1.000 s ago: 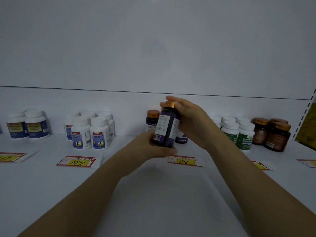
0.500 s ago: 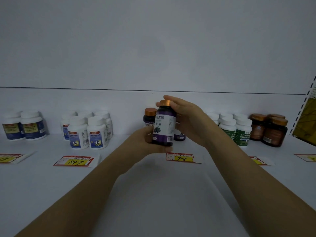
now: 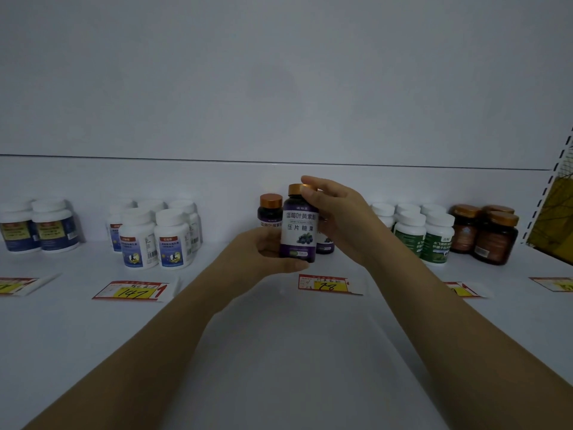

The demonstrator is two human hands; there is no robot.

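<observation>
A dark purple bottle with a copper cap and a blueberry label is held upright above the white shelf, its front label facing me. My left hand grips its base from the left and below. My right hand holds its cap and right side with curled fingers. Just behind stand two more bottles of the same kind: one purple bottle to the left and a second purple bottle mostly hidden behind my right hand.
White bottles with blue labels and navy-labelled bottles stand at the back left. Green-labelled white bottles and brown jars stand at the back right. Price tags, including the "28" price tag and the "147" price tag, lie on the shelf.
The bottle has been turned in my hands from its back label to its front label. It now stands upright rather than tilted.
</observation>
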